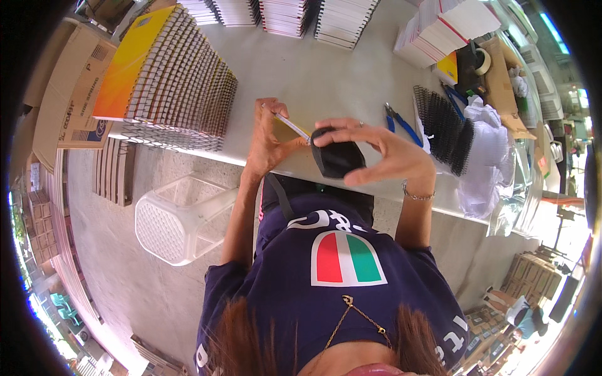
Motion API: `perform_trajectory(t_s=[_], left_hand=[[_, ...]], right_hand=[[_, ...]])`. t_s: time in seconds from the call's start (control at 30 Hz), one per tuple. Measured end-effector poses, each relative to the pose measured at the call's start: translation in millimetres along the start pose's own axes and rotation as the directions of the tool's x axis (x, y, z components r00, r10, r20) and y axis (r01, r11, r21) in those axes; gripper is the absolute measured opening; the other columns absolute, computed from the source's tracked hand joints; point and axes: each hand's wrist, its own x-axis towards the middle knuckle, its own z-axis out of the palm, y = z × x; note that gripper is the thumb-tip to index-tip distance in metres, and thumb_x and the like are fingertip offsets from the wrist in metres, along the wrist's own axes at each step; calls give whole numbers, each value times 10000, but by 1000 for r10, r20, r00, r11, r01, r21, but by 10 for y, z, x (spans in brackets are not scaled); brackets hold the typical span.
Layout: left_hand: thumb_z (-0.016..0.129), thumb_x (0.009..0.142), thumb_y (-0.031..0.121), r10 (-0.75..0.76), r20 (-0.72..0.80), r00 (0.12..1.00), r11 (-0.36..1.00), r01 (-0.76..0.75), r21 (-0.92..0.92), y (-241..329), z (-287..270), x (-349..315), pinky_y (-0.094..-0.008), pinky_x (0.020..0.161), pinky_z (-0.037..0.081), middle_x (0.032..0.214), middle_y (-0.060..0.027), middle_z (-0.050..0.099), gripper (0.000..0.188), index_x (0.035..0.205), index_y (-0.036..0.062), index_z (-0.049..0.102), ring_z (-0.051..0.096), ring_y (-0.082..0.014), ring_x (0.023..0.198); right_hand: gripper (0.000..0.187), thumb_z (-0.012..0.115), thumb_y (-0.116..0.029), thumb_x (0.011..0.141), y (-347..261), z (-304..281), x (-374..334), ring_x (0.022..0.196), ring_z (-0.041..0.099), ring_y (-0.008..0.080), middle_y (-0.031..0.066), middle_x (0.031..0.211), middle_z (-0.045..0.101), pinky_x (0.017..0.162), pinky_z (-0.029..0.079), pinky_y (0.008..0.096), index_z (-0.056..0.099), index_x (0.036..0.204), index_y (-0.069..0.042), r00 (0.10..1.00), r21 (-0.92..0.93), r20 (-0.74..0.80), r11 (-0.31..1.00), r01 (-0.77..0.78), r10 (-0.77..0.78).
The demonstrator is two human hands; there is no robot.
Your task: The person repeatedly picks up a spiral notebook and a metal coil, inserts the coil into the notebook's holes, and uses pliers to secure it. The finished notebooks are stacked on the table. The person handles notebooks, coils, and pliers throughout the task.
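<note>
My left hand point(268, 143) pinches a thin book point(292, 127) at the table's near edge. The book is seen nearly edge-on, with white pages and some yellow on its cover. My right hand point(392, 151) curves over a black, block-like object point(339, 159) of a kind I cannot make out, its fingertips on the top and the thumb low beside it. This object sits against the right end of the book and hides that end. Both hands are close together in front of my body.
A tall stack of wire-bound books point(172, 84) stands at the left. On the right lie blue-handled pliers point(401, 123), black binding coils point(444, 128) and crumpled white plastic point(484, 147). More stacks line the far side. A translucent stool point(168, 219) stands below the table at left.
</note>
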Motion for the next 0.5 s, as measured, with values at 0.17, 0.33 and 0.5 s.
perform_trajectory(t_s=[0.17, 0.33, 0.5], left_hand=[[972, 522, 249, 52, 5, 999, 999, -52, 14, 52, -13, 36, -421, 893, 432, 1039, -122, 445, 753, 1047, 84, 459, 466, -323, 1035], [973, 505, 263, 56, 20, 998, 998, -56, 7, -31, 5, 19, -414, 882, 431, 1024, -102, 453, 767, 1038, 80, 453, 468, -314, 1026], [973, 511, 245, 10, 5, 1000, 995, -10, -99, -67, -14, 13, -406, 878, 433, 1013, -92, 457, 761, 1044, 78, 456, 474, -309, 1023]], right_hand=[[623, 827, -243, 774, -5, 27, -44, 1352, 459, 217, 111, 1462, 494, 1147, 309, 357, 606, 1328, -60, 975, 500, -35, 849, -172, 219], [660, 825, -223, 776, -35, 40, 4, 1360, 447, 208, 105, 1471, 489, 1160, 287, 362, 579, 1367, -64, 999, 273, 8, 961, -53, 53], [610, 821, -277, 797, -72, 76, 39, 1245, 549, 232, 109, 1347, 583, 1096, 369, 351, 609, 1331, -70, 999, 34, 3, 998, 54, -54]])
